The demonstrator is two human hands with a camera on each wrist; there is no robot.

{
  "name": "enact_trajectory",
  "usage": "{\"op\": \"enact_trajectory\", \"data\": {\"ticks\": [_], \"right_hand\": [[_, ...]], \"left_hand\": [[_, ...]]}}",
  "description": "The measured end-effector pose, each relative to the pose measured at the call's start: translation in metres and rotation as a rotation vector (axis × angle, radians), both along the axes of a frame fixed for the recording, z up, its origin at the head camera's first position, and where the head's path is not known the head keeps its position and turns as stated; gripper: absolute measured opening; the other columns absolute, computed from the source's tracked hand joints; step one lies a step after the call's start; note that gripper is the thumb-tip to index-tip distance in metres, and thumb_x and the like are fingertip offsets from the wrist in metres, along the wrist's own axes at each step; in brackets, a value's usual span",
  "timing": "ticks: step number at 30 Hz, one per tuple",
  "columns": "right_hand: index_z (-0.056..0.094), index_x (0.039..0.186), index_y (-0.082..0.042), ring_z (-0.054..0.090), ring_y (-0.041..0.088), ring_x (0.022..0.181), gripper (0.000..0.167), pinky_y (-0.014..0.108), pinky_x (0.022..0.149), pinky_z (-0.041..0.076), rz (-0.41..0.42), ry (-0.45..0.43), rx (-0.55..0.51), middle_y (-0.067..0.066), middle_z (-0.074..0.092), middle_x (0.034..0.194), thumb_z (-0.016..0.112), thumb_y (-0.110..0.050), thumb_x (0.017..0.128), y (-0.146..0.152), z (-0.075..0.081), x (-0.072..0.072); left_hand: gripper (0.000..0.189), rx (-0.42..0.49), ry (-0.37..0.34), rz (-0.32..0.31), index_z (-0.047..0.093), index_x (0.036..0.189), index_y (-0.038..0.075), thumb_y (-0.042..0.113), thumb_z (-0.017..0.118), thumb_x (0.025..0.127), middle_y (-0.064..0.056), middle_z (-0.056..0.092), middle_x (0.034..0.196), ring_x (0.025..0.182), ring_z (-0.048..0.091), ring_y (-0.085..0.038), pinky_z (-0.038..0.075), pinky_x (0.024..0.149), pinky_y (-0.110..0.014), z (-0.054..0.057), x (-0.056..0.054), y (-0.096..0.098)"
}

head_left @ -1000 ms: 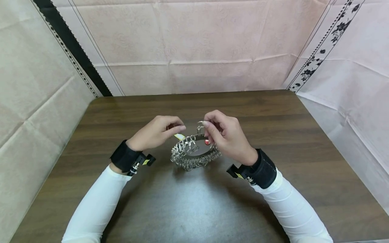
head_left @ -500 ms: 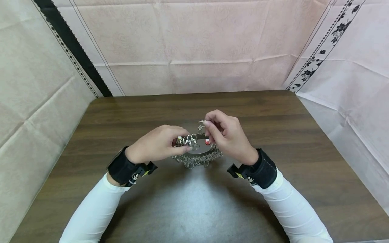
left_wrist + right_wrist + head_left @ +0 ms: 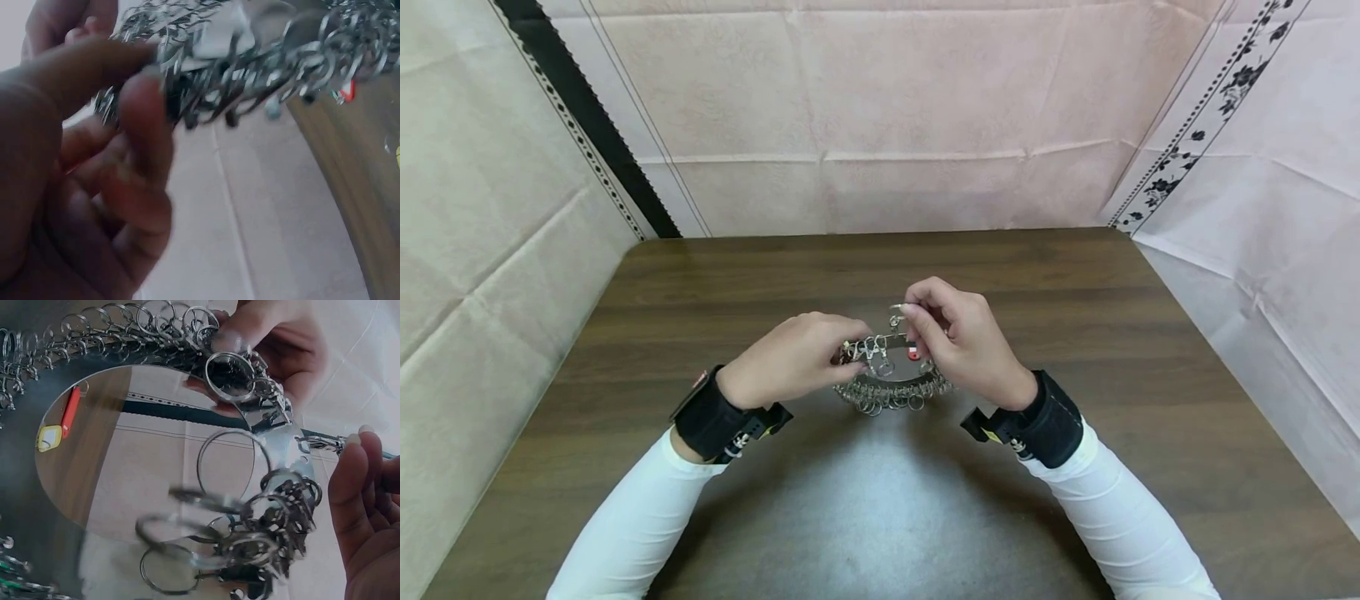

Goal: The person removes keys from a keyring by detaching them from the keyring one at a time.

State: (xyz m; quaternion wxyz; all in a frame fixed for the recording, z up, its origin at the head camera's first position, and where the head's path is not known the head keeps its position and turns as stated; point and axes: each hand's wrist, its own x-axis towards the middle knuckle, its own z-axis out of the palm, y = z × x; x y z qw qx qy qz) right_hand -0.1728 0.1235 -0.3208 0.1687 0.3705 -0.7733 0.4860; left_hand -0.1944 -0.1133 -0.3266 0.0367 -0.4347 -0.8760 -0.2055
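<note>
A metal hoop hung with several split key rings (image 3: 874, 403) hangs between my hands above the table. Its top ends in a small ring and swivel clasp (image 3: 895, 322), which my right hand (image 3: 964, 340) pinches between thumb and finger. My left hand (image 3: 797, 357) grips the hoop's left side, thumb toward me. In the left wrist view its fingers (image 3: 147, 128) close on the ring-covered band (image 3: 231, 87). Through the hoop's opening, the right wrist view shows a red tag (image 3: 71, 412) and a yellow tag (image 3: 49, 438).
A brown wooden table (image 3: 880, 508) spreads beneath both hands. Pale cloth (image 3: 925, 117) stands behind it and along both sides, with a black stripe (image 3: 587, 108) at the left. Dark camera bands (image 3: 718, 421) circle the wrists.
My left hand has come in from the left and taken hold of the hoop's left side, covering the yellow tag in the head view. The right hand keeps its pinch almost unmoved.
</note>
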Motion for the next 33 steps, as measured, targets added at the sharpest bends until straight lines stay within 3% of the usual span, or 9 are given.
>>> {"op": "enact_trajectory", "data": {"ticks": [6, 13, 22, 28, 33], "right_hand": [[0.058, 0.095, 0.0, 0.054, 0.01, 0.055, 0.006, 0.023, 0.05, 0.049, 0.022, -0.031, -0.002, 0.008, 0.059, 0.073, 0.057, 0.004, 0.1, 0.002, 0.002, -0.001], [0.061, 0.096, -0.002, 0.054, 0.012, 0.058, 0.005, 0.024, 0.051, 0.048, 0.044, -0.124, 0.078, 0.007, 0.058, 0.074, 0.059, -0.003, 0.1, 0.012, 0.01, -0.003], [0.067, 0.106, -0.006, 0.055, 0.01, 0.074, 0.009, 0.023, 0.063, 0.045, -0.103, -0.074, 0.257, 0.001, 0.063, 0.092, 0.066, -0.011, 0.099, 0.039, 0.011, -0.017], [0.067, 0.122, -0.011, 0.058, 0.009, 0.078, 0.027, 0.025, 0.069, 0.05, 0.004, -0.15, 0.463, -0.001, 0.067, 0.112, 0.068, -0.022, 0.098, 0.048, 0.005, -0.018], [0.07, 0.122, -0.017, 0.058, 0.007, 0.085, 0.028, 0.026, 0.076, 0.051, 0.089, -0.178, 0.555, -0.008, 0.068, 0.112, 0.069, -0.029, 0.097, 0.049, 0.001, -0.019]], "left_hand": [[0.023, 0.08, 0.128, -0.018, 0.05, 0.077, 0.014, 0.003, 0.065, 0.09, 0.009, 0.038, 0.069, 0.061, 0.036, -0.003, 0.031, 0.055, -0.02, -0.004, -0.003, 0.002], [0.006, 0.11, 0.221, 0.001, 0.065, 0.091, 0.01, 0.005, 0.068, 0.093, 0.005, 0.061, 0.077, 0.065, 0.05, -0.006, 0.046, 0.061, -0.024, -0.004, -0.003, -0.001], [0.006, 0.228, 0.297, 0.012, 0.069, 0.096, 0.005, 0.001, 0.067, 0.091, -0.001, 0.068, 0.084, 0.068, 0.054, -0.007, 0.05, 0.062, -0.025, -0.001, -0.002, -0.01], [0.008, 0.269, 0.343, -0.018, 0.069, 0.097, 0.004, -0.001, 0.069, 0.09, -0.002, 0.07, 0.085, 0.068, 0.057, -0.005, 0.052, 0.061, -0.024, -0.007, 0.001, -0.013], [0.01, 0.266, 0.394, -0.057, 0.069, 0.097, 0.005, 0.0, 0.07, 0.089, -0.002, 0.071, 0.086, 0.069, 0.062, -0.004, 0.054, 0.06, -0.022, -0.018, 0.003, -0.015]]}}
